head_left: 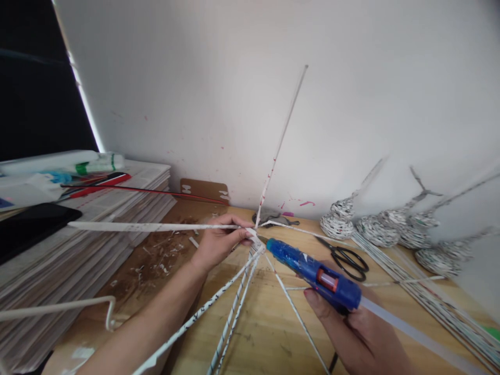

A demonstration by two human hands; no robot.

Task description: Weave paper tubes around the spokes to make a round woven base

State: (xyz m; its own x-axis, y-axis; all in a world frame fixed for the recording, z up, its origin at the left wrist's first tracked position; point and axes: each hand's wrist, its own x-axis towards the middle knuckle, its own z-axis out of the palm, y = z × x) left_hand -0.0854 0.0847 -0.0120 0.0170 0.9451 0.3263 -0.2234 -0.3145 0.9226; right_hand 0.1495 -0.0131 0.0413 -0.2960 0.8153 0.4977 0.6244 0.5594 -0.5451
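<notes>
My left hand point(222, 238) pinches the middle of a bundle of rolled newspaper sticks point(255, 240), which fan out from that point. One stick runs left, one slants up against the wall, and several come down toward me. In my right hand point(347, 328) is a blue hot glue gun point(312, 271), gripped from below, with a long translucent glue stick point(414, 328) out of its back. The gun's nozzle tip points left and lies at the sticks' meeting point; whether it touches them I cannot tell.
Black-handled scissors point(347, 260) lie right of the glue gun. Several small woven paper pieces point(338, 219) stand by the wall, with loose paper sticks point(425, 302) near them. Stacked newspapers point(148, 192) rise at left, bearing a dark phone-like slab point(39, 224) and a red cutter point(101, 185).
</notes>
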